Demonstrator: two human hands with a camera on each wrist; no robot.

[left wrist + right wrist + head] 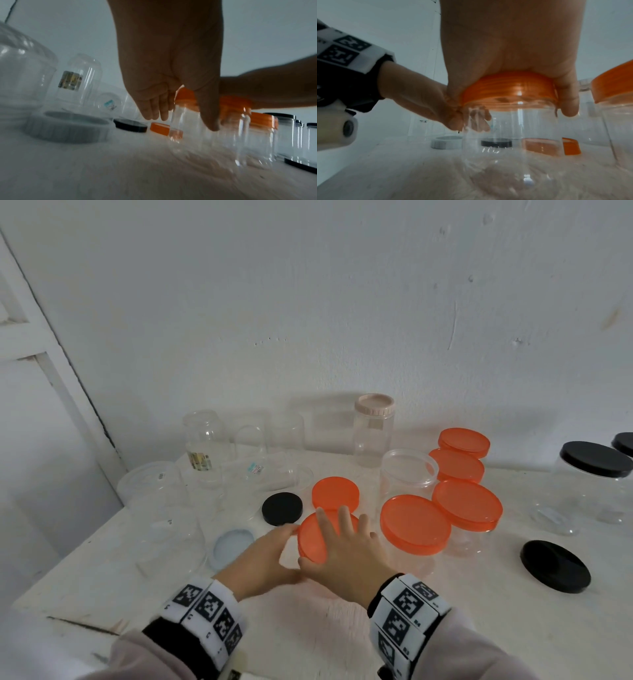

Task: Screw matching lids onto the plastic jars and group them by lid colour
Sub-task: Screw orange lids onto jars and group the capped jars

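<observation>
Orange plastic, a round screw lid (508, 92), sits on the mouth of a clear plastic jar (510, 155) standing upright on the white table (308, 628), near its front edge. The right hand (346, 549) lies over the top of this lid, palm down, thumb and fingers curled over the rim and gripping it. The left hand (263, 559) comes in from the left and holds the jar's wall just under the lid, thumb on the near side and fingers round the far side; through the clear wall the grip looks light, though the blur makes that hard to judge.

Just behind the held jar a loose orange lid (335, 493) lies flat on the table, with a small black lid (282, 508) to its left and a pale grey lid (234, 546) nearer the front. To the right stand four orange-lidded clear jars (442, 501) in a close group, with an open clear tub (407, 474) among them. A large black lid (555, 565) lies apart at the right, and black-lidded jars (596, 460) stand at the far right. Uncapped clear jars (202, 440) crowd the back left, and a beige-lidded jar (373, 426) stands by the wall.
</observation>
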